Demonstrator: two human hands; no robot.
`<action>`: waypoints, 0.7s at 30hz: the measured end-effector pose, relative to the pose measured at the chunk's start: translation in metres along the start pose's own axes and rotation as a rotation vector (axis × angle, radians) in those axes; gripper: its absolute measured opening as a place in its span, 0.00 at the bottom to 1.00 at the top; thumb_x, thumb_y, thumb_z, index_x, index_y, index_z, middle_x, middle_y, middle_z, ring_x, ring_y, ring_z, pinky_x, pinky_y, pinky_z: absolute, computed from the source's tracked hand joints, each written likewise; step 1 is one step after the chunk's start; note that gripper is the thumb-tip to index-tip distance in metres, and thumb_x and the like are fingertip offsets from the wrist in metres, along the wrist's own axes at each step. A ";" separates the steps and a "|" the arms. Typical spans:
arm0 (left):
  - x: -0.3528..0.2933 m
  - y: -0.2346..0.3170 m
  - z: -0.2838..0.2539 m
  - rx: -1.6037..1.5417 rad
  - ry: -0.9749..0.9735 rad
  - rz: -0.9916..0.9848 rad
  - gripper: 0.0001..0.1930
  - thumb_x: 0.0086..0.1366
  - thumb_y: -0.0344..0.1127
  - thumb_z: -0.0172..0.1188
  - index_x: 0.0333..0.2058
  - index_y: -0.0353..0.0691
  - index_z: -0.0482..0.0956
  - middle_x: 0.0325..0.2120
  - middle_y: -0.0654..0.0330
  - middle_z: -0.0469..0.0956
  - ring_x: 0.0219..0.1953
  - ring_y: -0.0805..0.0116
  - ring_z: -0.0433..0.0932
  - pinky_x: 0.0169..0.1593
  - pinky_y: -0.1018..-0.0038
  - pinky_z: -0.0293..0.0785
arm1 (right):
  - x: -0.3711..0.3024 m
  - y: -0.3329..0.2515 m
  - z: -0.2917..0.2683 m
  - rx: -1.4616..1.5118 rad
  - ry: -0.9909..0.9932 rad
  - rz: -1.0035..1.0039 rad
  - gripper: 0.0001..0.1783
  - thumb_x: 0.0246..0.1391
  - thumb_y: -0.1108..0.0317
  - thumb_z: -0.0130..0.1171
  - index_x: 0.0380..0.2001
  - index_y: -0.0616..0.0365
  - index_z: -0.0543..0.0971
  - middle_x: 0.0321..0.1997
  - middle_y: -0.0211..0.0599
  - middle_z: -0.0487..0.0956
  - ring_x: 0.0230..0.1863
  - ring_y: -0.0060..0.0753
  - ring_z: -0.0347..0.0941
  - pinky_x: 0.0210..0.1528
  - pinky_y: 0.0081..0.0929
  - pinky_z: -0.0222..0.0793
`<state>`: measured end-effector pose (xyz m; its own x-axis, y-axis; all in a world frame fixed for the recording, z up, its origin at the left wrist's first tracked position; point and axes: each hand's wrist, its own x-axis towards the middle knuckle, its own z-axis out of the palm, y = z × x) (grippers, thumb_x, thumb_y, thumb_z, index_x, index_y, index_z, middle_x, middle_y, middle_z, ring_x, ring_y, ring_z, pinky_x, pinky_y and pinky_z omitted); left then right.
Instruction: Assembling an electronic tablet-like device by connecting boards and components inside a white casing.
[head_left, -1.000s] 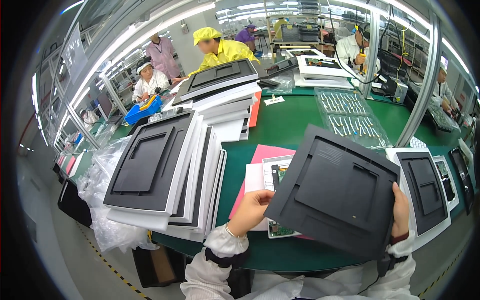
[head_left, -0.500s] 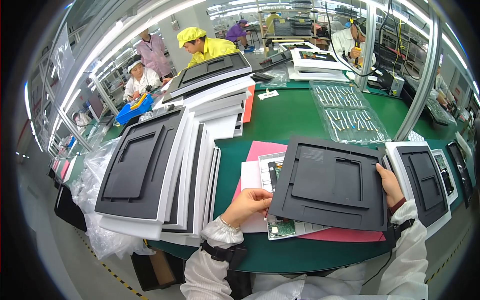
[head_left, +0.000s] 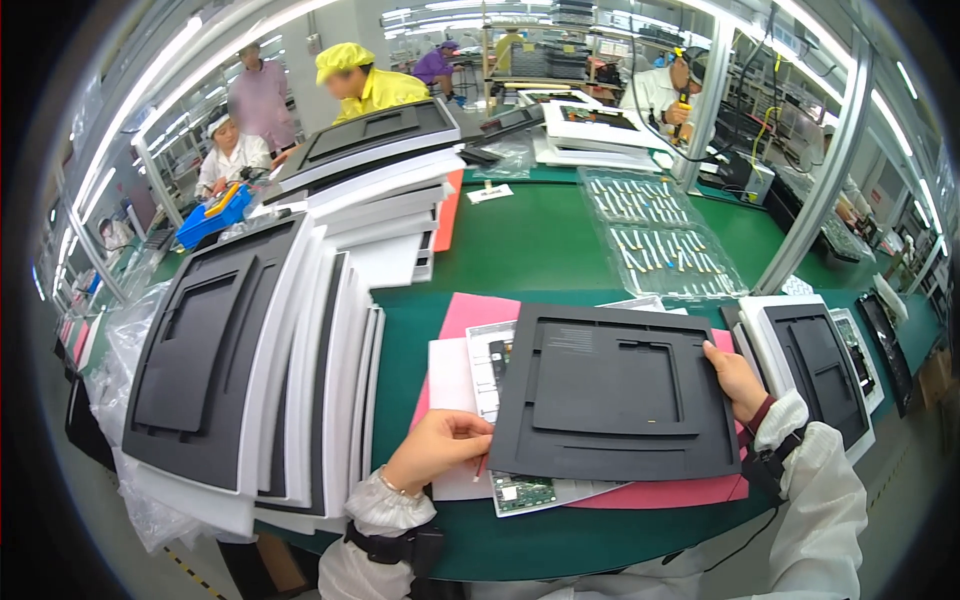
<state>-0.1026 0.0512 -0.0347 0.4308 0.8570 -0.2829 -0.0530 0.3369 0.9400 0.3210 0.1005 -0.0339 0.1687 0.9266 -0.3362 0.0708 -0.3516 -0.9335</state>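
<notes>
A black foam-like panel [head_left: 610, 385] with a raised rectangle and a cut-out slot is tilted over a white device frame [head_left: 480, 375] with circuit boards. My right hand [head_left: 738, 382] grips the panel's right edge, thumb on top. At its lower left edge my left hand [head_left: 440, 447] is closed in a pinch. A thin dark red wire [head_left: 478, 468] shows just below these fingertips; whether they hold it too I cannot tell. A green circuit board [head_left: 527, 492] sticks out beneath the panel, which hides most of the frame. Under the frame lie pink sheets [head_left: 665, 494].
Stacked black-and-white panels [head_left: 215, 340] stand at left, with another pile [head_left: 375, 145] behind. Clear trays [head_left: 660, 230] of small cables lie farther back. At right are more panels [head_left: 815, 360] and a metal post [head_left: 820, 180]. Co-workers sit beyond, one in yellow [head_left: 385, 90].
The whole view has shifted, so the bench contents appear farther left and the hands slightly lower. The black panel looks a little more level. Both hands keep their places at its edges.
</notes>
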 end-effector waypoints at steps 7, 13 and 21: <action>-0.008 0.002 -0.003 0.059 0.058 0.026 0.06 0.58 0.23 0.57 0.33 0.24 0.75 0.22 0.56 0.77 0.22 0.71 0.75 0.26 0.78 0.71 | 0.000 0.003 0.015 -0.074 0.022 -0.007 0.27 0.60 0.49 0.48 0.38 0.69 0.76 0.34 0.39 0.78 0.35 0.26 0.73 0.39 0.25 0.68; -0.004 0.003 0.003 0.047 0.106 0.031 0.07 0.56 0.21 0.59 0.34 0.23 0.76 0.22 0.55 0.77 0.21 0.72 0.74 0.24 0.79 0.70 | -0.008 0.002 0.007 -0.167 -0.011 -0.029 0.24 0.58 0.55 0.51 0.44 0.69 0.74 0.38 0.37 0.77 0.39 0.25 0.72 0.42 0.24 0.67; -0.003 0.008 0.011 0.152 0.168 0.072 0.08 0.54 0.21 0.58 0.34 0.25 0.78 0.22 0.52 0.79 0.19 0.73 0.75 0.23 0.80 0.69 | -0.006 0.006 -0.002 -0.189 -0.023 -0.095 0.23 0.57 0.66 0.54 0.53 0.69 0.68 0.48 0.40 0.75 0.48 0.25 0.71 0.51 0.23 0.66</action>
<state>-0.0944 0.0468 -0.0243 0.2741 0.9339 -0.2297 0.0631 0.2209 0.9732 0.3223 0.0927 -0.0376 0.1305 0.9589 -0.2521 0.2690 -0.2790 -0.9218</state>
